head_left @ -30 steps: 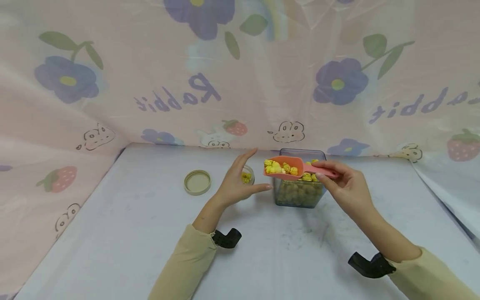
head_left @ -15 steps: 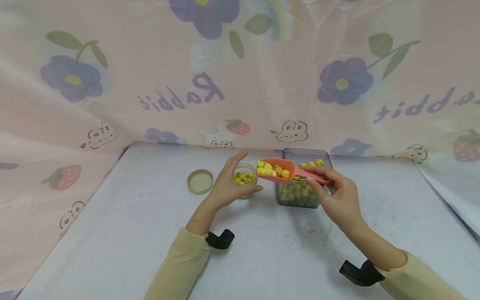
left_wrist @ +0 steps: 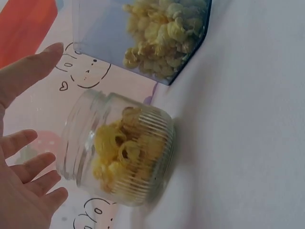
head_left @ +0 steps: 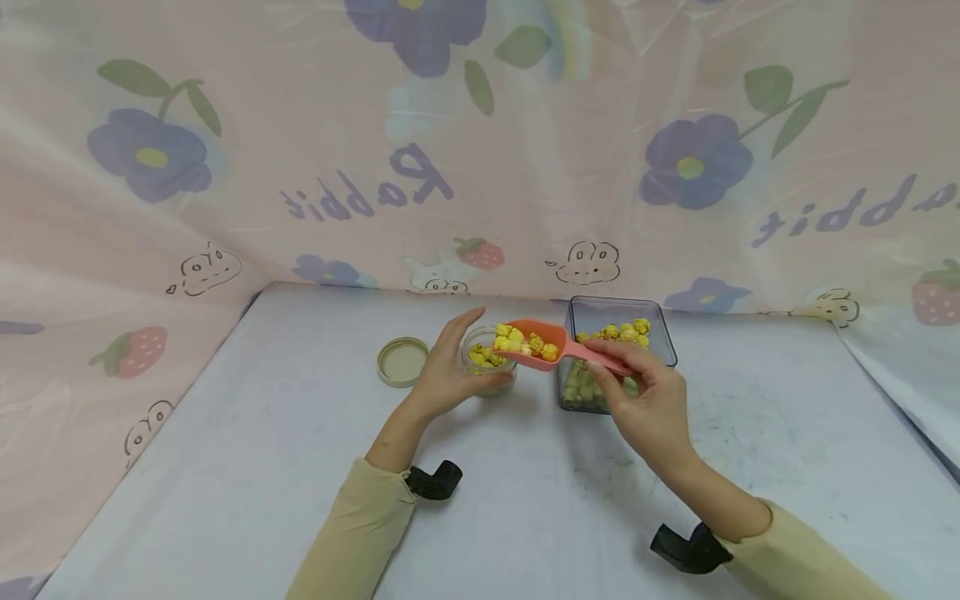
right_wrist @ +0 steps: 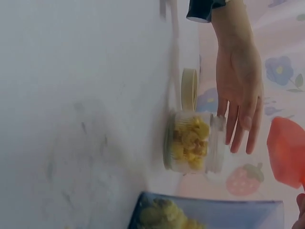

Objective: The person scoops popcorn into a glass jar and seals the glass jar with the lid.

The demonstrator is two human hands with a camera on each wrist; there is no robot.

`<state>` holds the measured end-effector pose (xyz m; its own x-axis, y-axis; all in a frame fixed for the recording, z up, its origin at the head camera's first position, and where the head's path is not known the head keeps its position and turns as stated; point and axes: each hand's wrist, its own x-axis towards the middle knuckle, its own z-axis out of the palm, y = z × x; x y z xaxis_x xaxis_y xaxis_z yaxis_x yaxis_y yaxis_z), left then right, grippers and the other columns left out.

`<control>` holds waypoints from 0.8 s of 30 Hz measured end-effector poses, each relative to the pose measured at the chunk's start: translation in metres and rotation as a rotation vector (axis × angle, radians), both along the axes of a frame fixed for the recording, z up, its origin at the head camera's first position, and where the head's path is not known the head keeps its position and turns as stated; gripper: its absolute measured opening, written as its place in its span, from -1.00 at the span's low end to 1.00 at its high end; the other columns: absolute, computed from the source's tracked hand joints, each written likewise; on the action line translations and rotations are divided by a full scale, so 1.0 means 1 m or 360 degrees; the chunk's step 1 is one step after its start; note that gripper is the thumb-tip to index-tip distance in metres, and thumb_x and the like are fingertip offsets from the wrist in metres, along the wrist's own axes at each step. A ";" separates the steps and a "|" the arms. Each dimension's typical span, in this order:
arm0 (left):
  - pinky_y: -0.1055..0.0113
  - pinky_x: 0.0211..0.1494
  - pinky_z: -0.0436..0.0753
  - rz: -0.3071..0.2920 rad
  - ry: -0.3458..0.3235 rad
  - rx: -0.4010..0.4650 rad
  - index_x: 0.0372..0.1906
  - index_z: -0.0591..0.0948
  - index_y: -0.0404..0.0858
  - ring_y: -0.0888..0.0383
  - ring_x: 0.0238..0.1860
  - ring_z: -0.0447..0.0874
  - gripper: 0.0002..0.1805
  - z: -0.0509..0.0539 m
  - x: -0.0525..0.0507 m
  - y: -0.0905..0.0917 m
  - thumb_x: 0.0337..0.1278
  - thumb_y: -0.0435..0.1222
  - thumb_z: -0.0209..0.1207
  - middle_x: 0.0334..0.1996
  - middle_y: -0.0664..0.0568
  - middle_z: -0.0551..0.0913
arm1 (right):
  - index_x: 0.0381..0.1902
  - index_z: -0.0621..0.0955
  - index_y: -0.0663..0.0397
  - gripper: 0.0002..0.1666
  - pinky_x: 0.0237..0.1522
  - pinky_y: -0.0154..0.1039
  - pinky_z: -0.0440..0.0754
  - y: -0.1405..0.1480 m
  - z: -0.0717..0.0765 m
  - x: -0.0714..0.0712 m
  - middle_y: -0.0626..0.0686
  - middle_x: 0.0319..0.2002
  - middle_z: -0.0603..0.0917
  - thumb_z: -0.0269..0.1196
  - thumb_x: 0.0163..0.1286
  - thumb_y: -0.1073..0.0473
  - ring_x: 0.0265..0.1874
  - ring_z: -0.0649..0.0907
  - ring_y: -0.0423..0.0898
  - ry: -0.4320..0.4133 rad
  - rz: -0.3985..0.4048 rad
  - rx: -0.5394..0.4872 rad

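Observation:
My right hand (head_left: 656,408) pinches the handle of a coral-pink scoop (head_left: 551,330) loaded with yellow popcorn (head_left: 513,340). The scoop is held roughly level, its front edge over the right side of a small glass jar's mouth. That jar (left_wrist: 143,157) stands upright on the table, partly filled with popcorn. Around its rim, my left hand (head_left: 448,379) has its thumb and fingers spread; in the left wrist view the fingers look apart from the glass. To the right, a clear bluish square container (head_left: 664,327) holds more popcorn, partly covered by the right hand and scoop.
A round cream-coloured lid (head_left: 402,363) lies on the white table (head_left: 517,517), left of the jar. Behind the table hangs a pink printed sheet (head_left: 517,167). Black wrist mounts (head_left: 690,550) sit near both sleeves.
My right hand has carried the loaded scoop leftward from above the square container to the jar's mouth. The left hand has shifted slightly left, its fingers still spread.

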<state>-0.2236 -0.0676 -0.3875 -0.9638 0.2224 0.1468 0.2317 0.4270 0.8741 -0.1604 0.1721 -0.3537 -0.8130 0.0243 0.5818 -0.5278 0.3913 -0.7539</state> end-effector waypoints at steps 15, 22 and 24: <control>-0.05 0.46 0.22 -0.0082 0.0040 0.0010 0.47 0.20 -0.12 -0.04 0.46 0.13 0.03 -0.010 -0.005 -0.013 -0.17 -0.27 0.49 0.43 -0.10 0.24 | -0.15 0.73 0.18 -0.71 -0.62 -0.42 0.31 -0.017 -0.019 -0.003 0.11 -0.33 0.75 0.39 0.12 0.41 -0.59 0.39 -0.30 0.0196 -0.0217 0.0161; -0.04 0.45 0.24 -0.0140 0.0033 0.0036 0.47 0.18 -0.17 -0.04 0.46 0.13 0.00 -0.018 -0.008 -0.016 -0.12 -0.32 0.46 0.43 -0.15 0.23 | -0.17 0.73 0.21 -0.70 -0.62 -0.39 0.35 -0.021 -0.024 -0.003 0.08 -0.38 0.74 0.42 0.07 0.42 -0.58 0.40 -0.28 0.0232 -0.0215 0.0196; -0.05 0.45 0.24 -0.0150 0.0031 0.0030 0.47 0.18 -0.17 -0.04 0.46 0.13 -0.01 -0.019 -0.009 -0.017 -0.11 -0.32 0.45 0.43 -0.17 0.24 | -0.17 0.74 0.21 -0.70 -0.62 -0.38 0.35 -0.021 -0.024 -0.003 0.07 -0.39 0.73 0.42 0.07 0.42 -0.58 0.40 -0.27 0.0243 -0.0223 0.0216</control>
